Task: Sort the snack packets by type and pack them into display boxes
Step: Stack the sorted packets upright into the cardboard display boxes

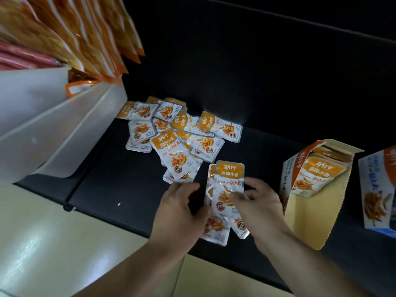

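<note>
An open orange display box [288,176] at the frame's right holds stacked packets [317,174]; a blue-and-white box [372,189] stands beside it. White bins [53,125] at upper left hold large orange bags [85,39]. Loose fish-snack packets [177,155] litter the black counter [111,185] mid-frame. At bottom centre, the right hand [261,204] has its grip clamped on a packet stack [230,174], long axis up-frame, orange header topmost. The left hand [177,204] curls beside it; whether its grip holds anything cannot be told.
</note>
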Tool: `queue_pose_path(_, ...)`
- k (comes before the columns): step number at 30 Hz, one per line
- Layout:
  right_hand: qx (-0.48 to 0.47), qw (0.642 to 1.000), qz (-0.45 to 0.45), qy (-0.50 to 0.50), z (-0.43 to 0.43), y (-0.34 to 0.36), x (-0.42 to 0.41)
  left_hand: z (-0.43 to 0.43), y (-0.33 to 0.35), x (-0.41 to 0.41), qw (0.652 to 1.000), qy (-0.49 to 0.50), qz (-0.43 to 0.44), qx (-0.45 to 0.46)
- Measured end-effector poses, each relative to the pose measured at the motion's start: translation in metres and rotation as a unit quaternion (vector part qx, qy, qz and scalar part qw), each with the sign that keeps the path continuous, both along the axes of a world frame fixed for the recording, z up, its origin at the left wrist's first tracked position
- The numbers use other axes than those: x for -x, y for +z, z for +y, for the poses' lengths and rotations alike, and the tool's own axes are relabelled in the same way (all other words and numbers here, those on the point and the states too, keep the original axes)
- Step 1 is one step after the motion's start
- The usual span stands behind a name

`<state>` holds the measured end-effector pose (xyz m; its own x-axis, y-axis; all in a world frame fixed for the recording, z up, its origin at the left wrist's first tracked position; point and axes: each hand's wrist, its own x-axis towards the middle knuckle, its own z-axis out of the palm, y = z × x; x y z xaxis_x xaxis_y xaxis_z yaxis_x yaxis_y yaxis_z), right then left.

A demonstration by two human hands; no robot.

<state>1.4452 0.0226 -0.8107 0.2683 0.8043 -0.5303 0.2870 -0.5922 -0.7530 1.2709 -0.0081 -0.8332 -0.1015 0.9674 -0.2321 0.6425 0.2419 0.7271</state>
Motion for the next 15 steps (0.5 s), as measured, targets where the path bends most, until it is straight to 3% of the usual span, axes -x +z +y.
queue_pose_path(2, -0.009, 1.0, 0.004, -0.011, 0.0, -0.002, 0.003, -0.011, -0.004, -0.001, 0.998, -0.039, 0.047, -0.006)
queue_pose_path(6, -0.009, 1.0, 0.014, 0.007, -0.003, -0.002, 0.006, -0.017, -0.006, -0.017, 0.996, -0.073, 0.057, -0.011)
queue_pose_path(8, 0.0, 0.999, 0.014, 0.043, -0.005, -0.001, 0.006, -0.014, -0.007, -0.018, 0.998, -0.053, 0.02, -0.001)
queue_pose_path(12, 0.026, 0.996, 0.037, 0.08, -0.002, 0.003, 0.007, -0.01, 0.003, -0.018, 0.989, -0.036, -0.136, 0.041)
queue_pose_path(15, 0.027, 0.995, 0.051, 0.08, -0.001, 0.003, 0.005, -0.006, 0.017, -0.018, 0.985, -0.08, -0.151, 0.033)
